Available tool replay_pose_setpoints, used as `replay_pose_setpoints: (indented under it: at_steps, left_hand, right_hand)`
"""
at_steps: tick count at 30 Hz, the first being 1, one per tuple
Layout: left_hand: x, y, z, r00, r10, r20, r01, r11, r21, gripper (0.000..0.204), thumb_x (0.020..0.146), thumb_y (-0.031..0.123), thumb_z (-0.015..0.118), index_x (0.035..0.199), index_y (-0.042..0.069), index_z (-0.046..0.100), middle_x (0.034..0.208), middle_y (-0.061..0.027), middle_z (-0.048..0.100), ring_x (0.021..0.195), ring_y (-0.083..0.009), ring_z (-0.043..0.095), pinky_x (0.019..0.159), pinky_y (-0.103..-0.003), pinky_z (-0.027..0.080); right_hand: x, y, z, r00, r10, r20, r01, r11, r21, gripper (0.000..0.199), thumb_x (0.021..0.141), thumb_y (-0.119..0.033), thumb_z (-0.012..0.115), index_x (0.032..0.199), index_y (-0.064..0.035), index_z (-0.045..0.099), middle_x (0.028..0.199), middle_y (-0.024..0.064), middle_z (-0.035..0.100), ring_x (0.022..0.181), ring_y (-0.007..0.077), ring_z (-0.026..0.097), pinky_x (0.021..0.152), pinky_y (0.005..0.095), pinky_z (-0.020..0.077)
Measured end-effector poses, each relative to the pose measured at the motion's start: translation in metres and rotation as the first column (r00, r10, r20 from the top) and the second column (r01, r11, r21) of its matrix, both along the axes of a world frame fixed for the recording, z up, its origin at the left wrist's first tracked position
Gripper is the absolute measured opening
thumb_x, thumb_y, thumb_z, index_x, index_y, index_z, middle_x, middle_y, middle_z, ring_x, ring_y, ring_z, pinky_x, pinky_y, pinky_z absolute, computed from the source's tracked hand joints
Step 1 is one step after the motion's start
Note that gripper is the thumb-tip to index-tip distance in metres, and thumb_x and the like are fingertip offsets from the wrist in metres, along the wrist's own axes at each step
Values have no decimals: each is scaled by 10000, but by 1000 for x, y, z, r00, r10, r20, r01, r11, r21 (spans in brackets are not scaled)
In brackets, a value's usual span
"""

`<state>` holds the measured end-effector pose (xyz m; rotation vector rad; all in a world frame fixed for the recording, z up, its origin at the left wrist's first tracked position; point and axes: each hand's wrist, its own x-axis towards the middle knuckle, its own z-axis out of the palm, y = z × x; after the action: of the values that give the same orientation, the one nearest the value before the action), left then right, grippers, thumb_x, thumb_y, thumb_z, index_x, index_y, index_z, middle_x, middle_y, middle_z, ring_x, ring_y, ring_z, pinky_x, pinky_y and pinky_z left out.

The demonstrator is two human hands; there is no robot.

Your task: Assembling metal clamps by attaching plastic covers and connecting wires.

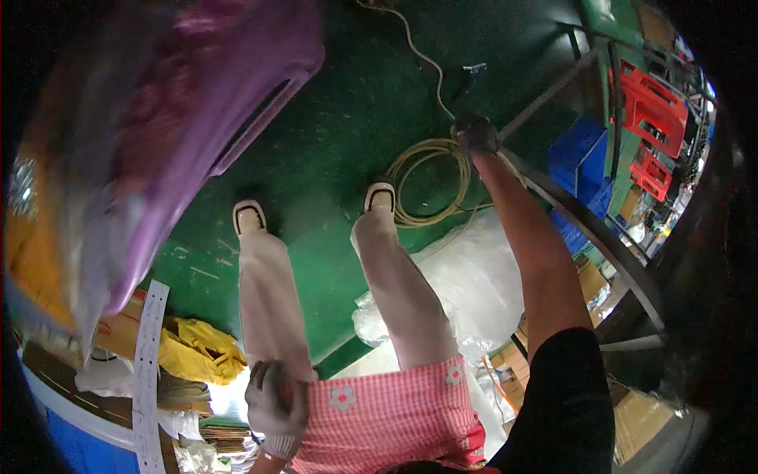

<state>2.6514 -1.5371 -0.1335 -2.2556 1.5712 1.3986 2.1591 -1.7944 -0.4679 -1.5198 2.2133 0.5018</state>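
I stand on a green floor [332, 118], with my legs in pale trousers and a pink checked apron below me. My right hand [476, 136], in a dark glove, reaches far forward and closes over the corner of a metal frame [600, 237], just beside a coil of yellowish cable [426, 178]. My left hand [276, 407], in a grey glove with a red palm, hangs at my left hip with its fingers curled and nothing seen in it. A large purple plastic crate [197, 103] fills the upper left, blurred.
White plastic sheeting [474, 284] lies bunched by my right leg. Blue crates [580, 158] and red crates [651, 110] stand at the far right. Yellow cloth [197, 351], cardboard and a white perforated strip [146, 363] lie at lower left, near a blue drum [71, 442].
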Motion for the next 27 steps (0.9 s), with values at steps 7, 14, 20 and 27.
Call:
replay_pose_setpoints:
  at_steps: [7, 14, 20, 27]
  left_hand:
    - [-10, -42, 2, 1000, -28, 3, 28, 999, -27, 356, 776, 86, 615, 1112, -16, 557, 1066, -193, 600, 1012, -374, 563, 892, -422, 447]
    - [-10, -88, -9, 983, -175, -63, 173, 984, -36, 287, 764, 35, 588, 1039, -48, 580, 1036, -215, 607, 990, -408, 560, 899, -456, 445]
    - [-19, -91, -8, 990, -124, -63, 123, 992, -8, 285, 750, 79, 590, 1014, -25, 581, 1034, -203, 604, 960, -394, 571, 889, -459, 447]
    - [-18, -44, -5, 994, -47, -102, 36, 994, -101, 331, 708, 111, 661, 1022, 26, 600, 992, -164, 618, 935, -363, 586, 829, -417, 471]
  right_hand:
    - [11, -49, -50, 991, -126, 53, 120, 987, 102, 410, 780, -398, 614, 1152, -227, 606, 1123, 135, 619, 1067, 353, 573, 869, 425, 476]
    - [-64, -68, -148, 988, -136, 66, 133, 990, 56, 587, 779, -380, 634, 1331, -318, 445, 1160, 121, 608, 1049, 312, 595, 859, 379, 481]
    - [-68, -63, -145, 934, -250, 254, 284, 953, -107, 430, 833, -293, 585, 1225, -117, 559, 1140, 81, 609, 935, 206, 585, 819, 342, 457]
    - [-4, -71, -25, 607, -555, 569, 788, 515, -339, 279, 863, -268, 566, 1089, -108, 599, 893, 67, 606, 749, 187, 559, 649, 350, 443]
